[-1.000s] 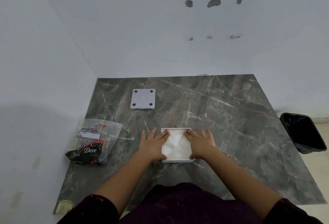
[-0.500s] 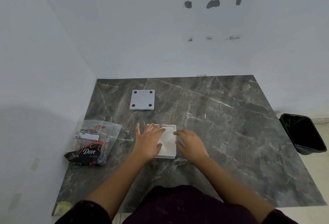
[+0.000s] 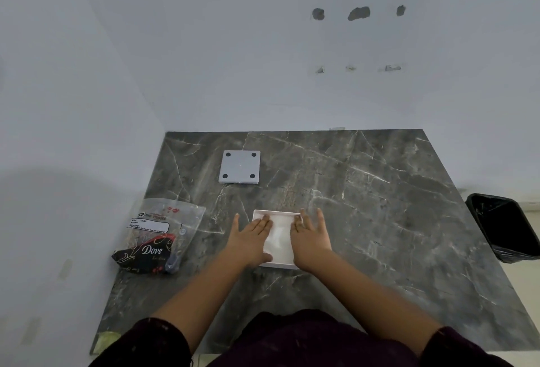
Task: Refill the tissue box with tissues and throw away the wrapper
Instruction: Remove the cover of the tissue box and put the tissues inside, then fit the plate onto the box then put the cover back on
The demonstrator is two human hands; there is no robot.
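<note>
A white square tissue box (image 3: 277,216) lies open on the dark marble table (image 3: 365,220), with white tissues (image 3: 279,238) inside it. My left hand (image 3: 252,242) rests flat on the box's left side, fingers spread. On the box's right side lies my right hand (image 3: 309,239), also flat with fingers apart. Both palms press on the tissues. The box's grey lid (image 3: 239,167), with dark feet at its corners, sits further back on the table. The clear and black tissue wrapper (image 3: 157,235) lies crumpled to the left.
A black-lined waste bin (image 3: 505,226) stands on the floor past the table's right edge. White walls close the table in at the back and left. A small yellowish scrap (image 3: 108,339) sits at the table's near left corner.
The box shifted left and then back to the right between my hands. Both hands have settled flat on the tissues again, one on each side.
</note>
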